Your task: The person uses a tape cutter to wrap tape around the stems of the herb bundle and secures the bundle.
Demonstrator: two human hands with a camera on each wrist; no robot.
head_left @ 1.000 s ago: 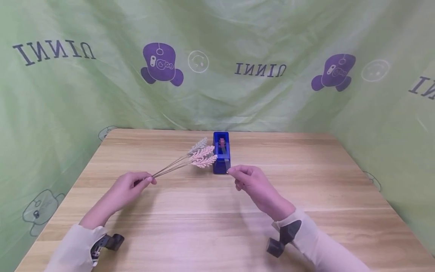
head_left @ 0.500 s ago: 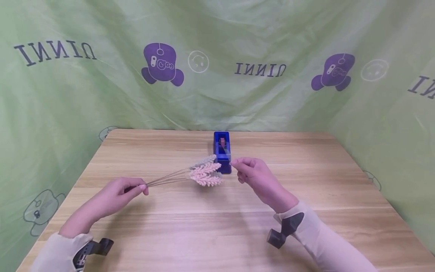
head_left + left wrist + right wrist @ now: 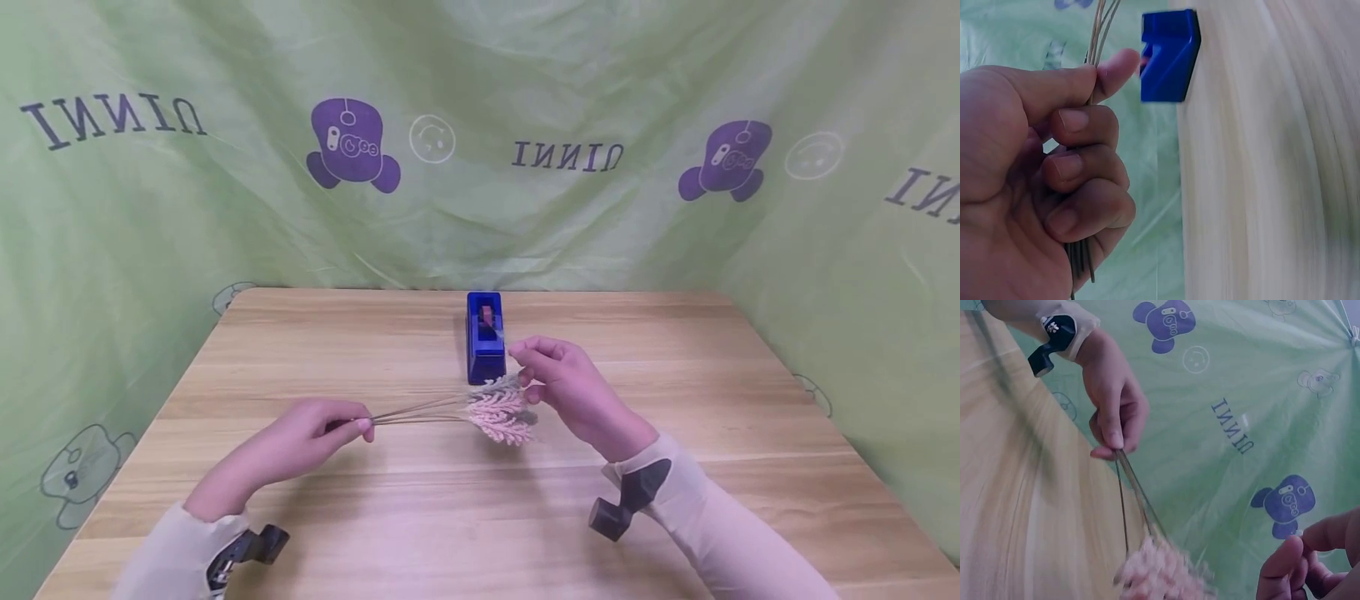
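Note:
My left hand (image 3: 303, 442) grips a small bunch of artificial flowers (image 3: 501, 418) by their thin brown stems (image 3: 420, 412). The pink and grey-blue heads point right, near my right hand (image 3: 576, 393). In the left wrist view the fingers curl round the stems (image 3: 1102, 31), whose ends stick out below. Behind the flower heads stands a blue tape dispenser (image 3: 486, 365) with a reddish roll core. Thumb and forefinger of my right hand meet on the end of a clear tape strip (image 3: 1299, 532), just right of the dispenser; most of the strip is too faint to trace.
The wooden table (image 3: 420, 517) carries the dispenser near its back edge. A green printed curtain (image 3: 480, 217) hangs behind the table and along both sides. Each wrist wears a black camera mount (image 3: 618, 517).
My left hand has moved right and slightly nearer, bringing the flower heads from beside the dispenser to in front of it, below my right hand. The right hand has risen a little.

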